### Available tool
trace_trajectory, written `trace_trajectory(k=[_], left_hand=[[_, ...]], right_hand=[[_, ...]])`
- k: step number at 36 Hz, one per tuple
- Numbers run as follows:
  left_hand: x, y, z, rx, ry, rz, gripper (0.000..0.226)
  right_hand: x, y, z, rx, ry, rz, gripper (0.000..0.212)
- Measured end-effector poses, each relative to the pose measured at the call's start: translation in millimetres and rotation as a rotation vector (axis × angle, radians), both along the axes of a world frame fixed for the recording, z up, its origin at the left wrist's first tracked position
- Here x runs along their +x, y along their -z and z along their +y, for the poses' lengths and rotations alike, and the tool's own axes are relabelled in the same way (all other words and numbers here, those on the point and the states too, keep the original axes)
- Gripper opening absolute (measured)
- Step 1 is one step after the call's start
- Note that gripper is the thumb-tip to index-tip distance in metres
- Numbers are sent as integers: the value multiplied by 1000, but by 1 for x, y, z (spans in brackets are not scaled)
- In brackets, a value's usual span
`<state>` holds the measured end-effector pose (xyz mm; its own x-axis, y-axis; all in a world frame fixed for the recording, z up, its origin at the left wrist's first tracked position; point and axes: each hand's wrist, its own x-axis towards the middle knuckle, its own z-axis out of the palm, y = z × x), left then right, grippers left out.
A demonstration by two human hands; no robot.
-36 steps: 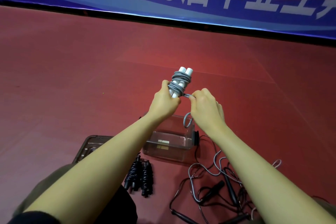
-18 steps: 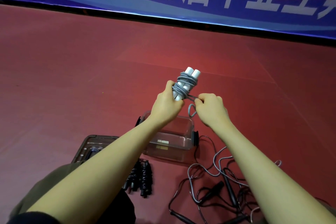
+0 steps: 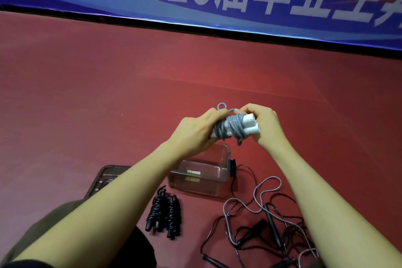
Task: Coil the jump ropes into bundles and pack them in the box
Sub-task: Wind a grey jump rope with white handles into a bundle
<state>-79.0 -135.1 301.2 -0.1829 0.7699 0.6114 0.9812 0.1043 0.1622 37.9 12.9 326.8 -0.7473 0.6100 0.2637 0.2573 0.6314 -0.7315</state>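
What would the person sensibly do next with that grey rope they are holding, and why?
Probably tuck the loose loop under the wraps. Both hands, left hand and right hand, grip the grey rope bundle, already wound round its white handles, yet one loop sticks out on top. Once secured, it can go into the clear box below.

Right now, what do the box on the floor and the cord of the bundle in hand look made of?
Box: clear, smoke-tinted hard plastic; the floor shows through its glossy walls. Grey cord: smooth, looks like rubber or PVC, slight sheen, holds springy loops; exact material unclear.
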Motion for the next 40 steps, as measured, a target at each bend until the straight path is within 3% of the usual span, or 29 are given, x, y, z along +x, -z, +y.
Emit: trace_trajectory(k=[3, 4, 6, 11, 20, 22, 26, 29, 33, 40], left_hand=[[-6, 4, 2, 15, 17, 177, 45], [-7, 4, 2, 26, 25, 209, 44], [-8, 4, 2, 42, 48, 243, 41], [-12, 7, 0, 16, 94, 322, 36], [-17, 12, -1, 8, 159, 445, 40], [-19, 13, -1, -14, 160, 454, 41], [-22, 16, -1, -27, 146, 451, 39], [-21, 16, 0, -38, 137, 445, 40], [-21, 16, -1, -50, 122, 466, 38], [-21, 17, -3, -68, 106, 488, 37]], right_hand=[[-4, -1, -5, -149, -60, 68, 10], [-5, -1, -5, -157, -26, 90, 22], [-5, 0, -5, -150, 2, 117, 33], [1, -8, -4, -65, -97, 167, 15], [5, -16, 2, -30, -261, 78, 10], [5, -16, 6, -20, -290, 53, 13], [5, -15, 11, 6, -265, -16, 39], [8, -17, 11, 40, -293, -65, 44], [9, -17, 8, 263, -240, -71, 33], [10, -14, 1, 726, -223, -195, 41]])
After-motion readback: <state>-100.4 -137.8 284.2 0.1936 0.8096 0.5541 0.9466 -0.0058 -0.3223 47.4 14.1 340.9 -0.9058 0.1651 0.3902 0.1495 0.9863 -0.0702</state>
